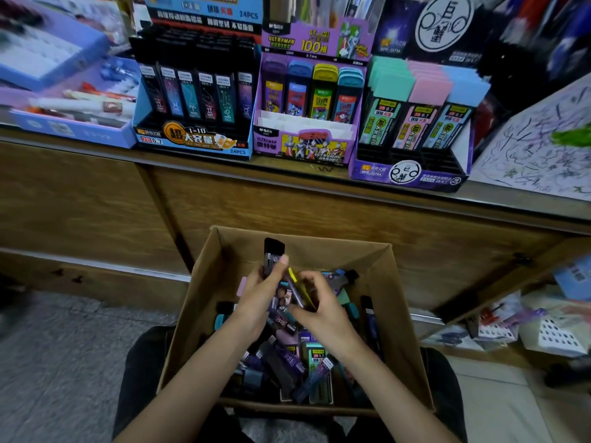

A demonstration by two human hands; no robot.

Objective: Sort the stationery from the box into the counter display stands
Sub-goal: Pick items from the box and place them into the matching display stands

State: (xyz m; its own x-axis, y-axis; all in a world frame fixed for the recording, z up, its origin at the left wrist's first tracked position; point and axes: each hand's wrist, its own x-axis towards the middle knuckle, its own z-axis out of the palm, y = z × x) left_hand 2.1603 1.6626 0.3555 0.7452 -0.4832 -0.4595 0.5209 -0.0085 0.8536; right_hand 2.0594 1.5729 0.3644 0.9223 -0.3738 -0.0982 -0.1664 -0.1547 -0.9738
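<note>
1. A cardboard box (335, 254) sat on the person's lap, between knees in dark trousers (144, 362), just below the counter front.
2. A jumble of loose lead cases (287, 362) filled the box, lying at all angles: purple, black, teal and pink.
3. The left hand (259, 298) was over the middle of the box, its fingers curled round a dark case with a black cap (273, 251). The case stood nearly upright, with the thumb near its top.
4. The right hand (323, 311) was just beside the left, fingers and thumb bent round a yellow-edged case (299, 289) that tilted towards the left hand. The blur hid whether the two cases touched.
5. Above the wooden cabinet front ran the counter (281, 167), with three display stands side by side on it.
6. The blue stand (192, 145) on the left held dark constellation-print cases.
7. The middle purple stand (303, 148) held four cases capped purple, blue, yellow and teal, with its white front slots unfilled.
8. The right purple stand (409, 174) held rows capped green, pink and blue.
9. At far left lay a lilac tray of pens (73, 129), and at far right a scribbled sheet (537, 148).
</note>
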